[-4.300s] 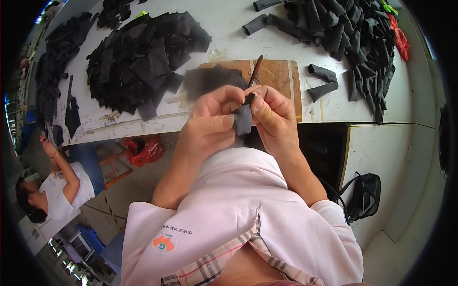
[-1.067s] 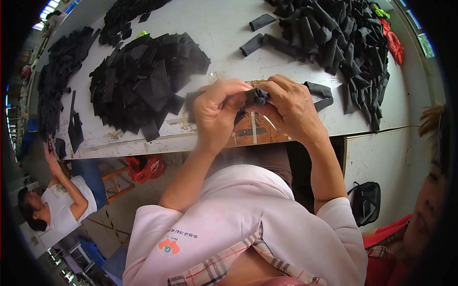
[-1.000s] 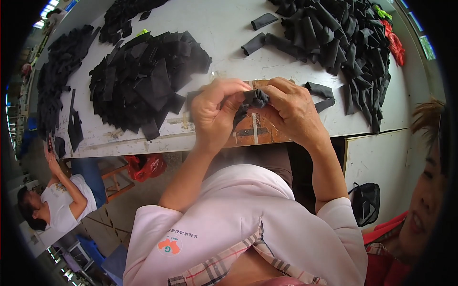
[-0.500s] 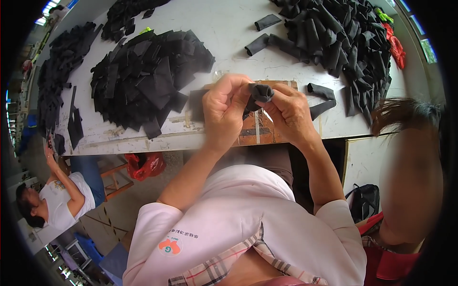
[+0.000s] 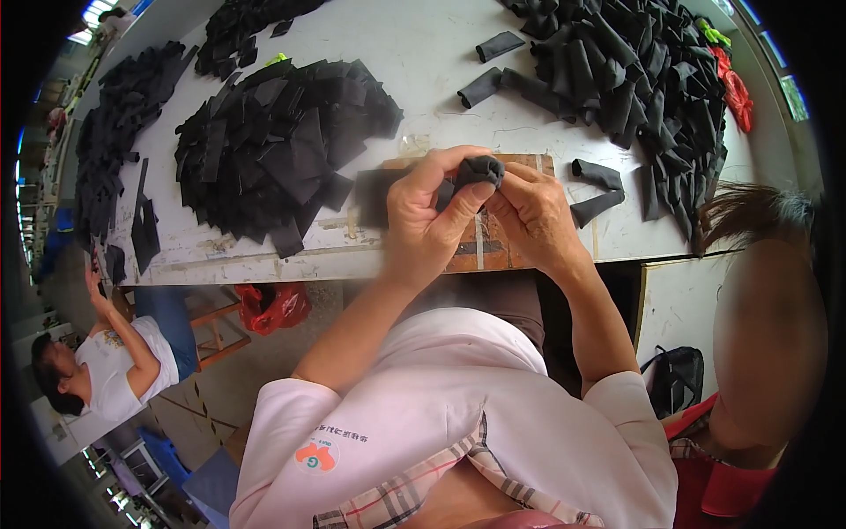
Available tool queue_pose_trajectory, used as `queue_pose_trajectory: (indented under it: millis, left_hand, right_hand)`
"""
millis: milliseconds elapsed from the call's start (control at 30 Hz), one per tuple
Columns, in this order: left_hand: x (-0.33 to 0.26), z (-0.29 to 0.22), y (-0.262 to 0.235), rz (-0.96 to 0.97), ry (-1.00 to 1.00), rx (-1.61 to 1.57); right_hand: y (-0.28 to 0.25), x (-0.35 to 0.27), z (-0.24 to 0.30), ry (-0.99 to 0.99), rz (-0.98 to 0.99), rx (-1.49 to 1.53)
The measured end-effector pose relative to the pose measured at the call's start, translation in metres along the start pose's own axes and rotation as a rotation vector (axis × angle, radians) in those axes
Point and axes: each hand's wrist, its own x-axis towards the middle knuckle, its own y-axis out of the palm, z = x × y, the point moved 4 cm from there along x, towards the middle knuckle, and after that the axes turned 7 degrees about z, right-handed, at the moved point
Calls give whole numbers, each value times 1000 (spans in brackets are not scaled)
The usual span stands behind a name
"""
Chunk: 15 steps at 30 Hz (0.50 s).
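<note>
Both hands raised together above the near edge of the table [image 5: 423, 53]. Left hand [image 5: 427, 220] and right hand [image 5: 533, 216] pressed close, fingertips clamped on 1 small black fabric piece [image 5: 478, 170], bunched or rolled between them. Piece held in the air, just above a wooden board [image 5: 493, 251] lying on the table edge. Flat dark piece [image 5: 374, 196] on the board's left end, partly hidden by the left hand.

Heap of flat black cuts [image 5: 282, 150] to the left, near the board. Bigger heap of rolled black tubes [image 5: 634, 79] at far right, with 2 loose tubes [image 5: 595, 189] just beside the right hand. Red and green scraps [image 5: 736, 84] at the far-right rim. More black stacks along the far-left edge.

Another person [image 5: 115, 370] seated low at left, well apart; a second one [image 5: 758, 353] close on the right, blurred.

Risks, as judged: soft fabric pinched only at the fingertips, so likely to slip or unroll if the grip eases. Hands over the table edge, so a dropped piece could fall to the floor. Nearness of the second person: a bumped right elbow possible.
</note>
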Motion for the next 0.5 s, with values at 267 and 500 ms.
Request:
queue_pose_trajectory:
  millis: [267, 500]
  left_hand:
    - [11, -1, -2, 259, 85, 371]
    - [4, 4, -9, 96, -94, 34]
  right_hand:
    - [21, -12, -16, 27, -49, 216]
    - [8, -3, -6, 3, 19, 70]
